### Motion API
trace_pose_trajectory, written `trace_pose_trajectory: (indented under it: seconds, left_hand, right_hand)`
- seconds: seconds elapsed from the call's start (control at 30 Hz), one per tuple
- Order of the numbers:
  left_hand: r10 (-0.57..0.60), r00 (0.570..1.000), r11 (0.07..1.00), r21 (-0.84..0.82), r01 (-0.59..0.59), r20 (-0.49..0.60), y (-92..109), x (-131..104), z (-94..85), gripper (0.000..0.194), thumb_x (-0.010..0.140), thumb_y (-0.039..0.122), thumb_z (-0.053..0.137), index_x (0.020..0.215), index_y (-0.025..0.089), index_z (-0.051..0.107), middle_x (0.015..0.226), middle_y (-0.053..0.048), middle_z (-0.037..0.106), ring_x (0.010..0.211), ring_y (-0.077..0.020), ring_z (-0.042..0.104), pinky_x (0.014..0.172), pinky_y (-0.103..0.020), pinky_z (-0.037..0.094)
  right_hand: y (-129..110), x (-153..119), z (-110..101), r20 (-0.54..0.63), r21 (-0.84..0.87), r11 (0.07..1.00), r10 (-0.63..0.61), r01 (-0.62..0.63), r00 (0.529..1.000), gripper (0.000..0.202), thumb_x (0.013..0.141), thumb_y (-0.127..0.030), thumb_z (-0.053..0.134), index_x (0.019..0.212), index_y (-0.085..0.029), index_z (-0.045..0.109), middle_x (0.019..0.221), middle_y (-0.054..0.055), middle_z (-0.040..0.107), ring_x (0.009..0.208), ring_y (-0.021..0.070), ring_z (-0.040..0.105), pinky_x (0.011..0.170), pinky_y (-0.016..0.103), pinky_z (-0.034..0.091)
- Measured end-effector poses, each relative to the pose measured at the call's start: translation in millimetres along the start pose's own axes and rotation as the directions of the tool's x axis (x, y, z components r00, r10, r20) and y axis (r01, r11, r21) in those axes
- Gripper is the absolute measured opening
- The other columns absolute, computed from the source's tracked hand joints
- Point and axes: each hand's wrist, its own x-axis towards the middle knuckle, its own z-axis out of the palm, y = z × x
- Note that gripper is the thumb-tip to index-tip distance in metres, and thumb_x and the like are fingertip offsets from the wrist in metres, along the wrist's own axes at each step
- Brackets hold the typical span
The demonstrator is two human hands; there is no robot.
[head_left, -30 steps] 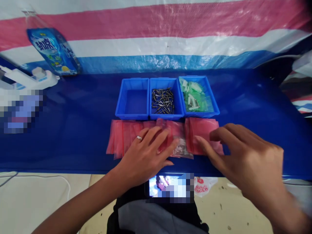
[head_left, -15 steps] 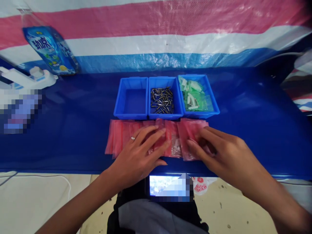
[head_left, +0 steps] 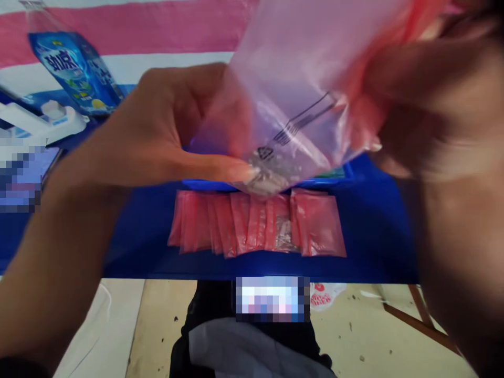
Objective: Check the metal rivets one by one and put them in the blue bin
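A pink see-through zip bag (head_left: 299, 89) is held up close to my eyes, with black print and small light-coloured pieces in its bottom corner. My left hand (head_left: 173, 131) pinches the bag low on its left, the thumb lying beside the pieces. My right hand (head_left: 417, 100), blurred and very near, grips the bag's right side; part of its fingers is hidden. Below, a row of overlapping pink zip bags (head_left: 226, 226) lies along the table, one showing small pieces inside. Blue bins (head_left: 205, 185) behind are mostly covered by my hands and the raised bag.
A blue-labelled bottle (head_left: 71, 68) stands at the back left, near a white device (head_left: 43, 123). The blue table (head_left: 145, 231) ends just in front of the bag row. A lit screen (head_left: 271, 299) sits below the edge. Striped sheeting (head_left: 157, 31) hangs behind.
Both hands have risen from the row of bags. One pink bag is now lifted high between them, blocking most of the blue bins from sight.
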Motion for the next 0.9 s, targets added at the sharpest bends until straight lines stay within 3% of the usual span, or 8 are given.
trace_pose_trajectory:
  seconds: [0.1,0.23,0.33,0.47,0.53,0.73,0.8,0.9]
  left_hand:
    - [-0.345,0.919,0.906,-0.187,0.379,0.191,-12,8,-19.7,0.054,0.045,0.012,0.106,0.092,0.009,0.079,0.079,-0.007,0.076,0.073,-0.0340,0.080,0.064,-0.049,0.071]
    - [-0.132,0.989,0.941,-0.323,0.104,-0.067,-43,1,-19.6,0.037,0.065,0.027,0.104,0.085,0.013,0.076,0.083,-0.008,0.077,0.082,-0.0276,0.081,0.082,-0.047,0.073]
    - [-0.030,0.976,0.907,-0.416,-0.064,-0.216,-65,-7,-13.4,0.033,0.078,0.034,0.097,0.095,0.022,0.072,0.103,-0.005,0.078,0.108,-0.0326,0.080,0.085,-0.045,0.073]
    - [-0.016,0.972,0.903,-0.420,-0.087,-0.235,-81,-10,-4.2,0.077,0.064,0.025,0.104,0.131,0.022,0.067,0.122,-0.006,0.074,0.110,-0.0281,0.078,0.088,-0.037,0.070]
    - [0.020,0.976,0.925,-0.367,-0.101,-0.218,-84,-11,1.4,0.100,0.055,0.024,0.108,0.144,0.021,0.061,0.119,-0.007,0.075,0.108,-0.0251,0.077,0.092,-0.040,0.068]
    - [0.099,0.955,0.923,-0.334,-0.193,-0.280,-79,-21,15.3,0.041,0.078,0.029,0.098,0.109,0.016,0.076,0.096,-0.002,0.076,0.080,-0.0147,0.075,0.076,-0.035,0.071]
    - [0.015,0.973,0.906,-0.409,-0.110,-0.229,-76,-25,16.9,0.043,0.083,0.029,0.094,0.119,0.019,0.073,0.102,-0.003,0.076,0.079,-0.0146,0.076,0.067,-0.032,0.071]
    - [-0.016,0.985,0.920,-0.388,-0.053,-0.172,-77,-28,17.0,0.067,0.078,0.025,0.098,0.137,0.022,0.067,0.110,-0.003,0.078,0.093,-0.0215,0.082,0.078,-0.039,0.074]
  right_hand:
    - [33,3,-11,0.038,0.108,0.985,-0.137,0.132,0.990,0.023,0.073,-0.027,0.098,0.088,-0.026,0.080,0.075,-0.003,0.072,0.053,0.0153,0.066,0.042,0.029,0.052]
    - [59,-6,-21,-0.034,0.228,0.972,-0.047,0.054,0.998,0.036,0.065,-0.020,0.100,0.093,-0.027,0.079,0.072,-0.005,0.075,0.046,0.0166,0.066,0.036,0.028,0.049]
    - [62,-15,-21,-0.106,0.277,0.960,-0.011,0.040,0.994,0.031,0.065,-0.021,0.100,0.089,-0.024,0.081,0.077,-0.005,0.073,0.051,0.0130,0.063,0.039,0.027,0.051]
    - [53,-24,-7,-0.068,0.264,0.952,-0.144,0.157,0.987,0.023,0.072,-0.017,0.097,0.087,-0.024,0.081,0.074,-0.007,0.065,0.051,0.0061,0.052,0.047,0.024,0.051]
    - [47,-30,0,-0.018,0.195,0.964,-0.181,0.181,0.983,0.022,0.081,-0.020,0.092,0.098,-0.026,0.080,0.079,-0.008,0.067,0.057,0.0056,0.059,0.056,0.024,0.055]
    - [51,-39,0,-0.004,-0.047,0.975,-0.220,0.219,0.976,0.031,0.092,-0.048,0.084,0.112,-0.028,0.071,0.091,-0.012,0.068,0.078,0.0080,0.072,0.069,0.027,0.054]
    - [56,-38,-3,-0.010,-0.060,0.981,-0.188,0.187,0.982,0.028,0.092,-0.043,0.086,0.111,-0.029,0.072,0.089,-0.012,0.068,0.075,0.0073,0.070,0.069,0.027,0.056]
    - [60,-39,-5,-0.002,-0.030,0.984,-0.177,0.177,0.984,0.023,0.093,-0.030,0.086,0.113,-0.030,0.075,0.085,-0.009,0.067,0.066,0.0054,0.065,0.062,0.023,0.054]
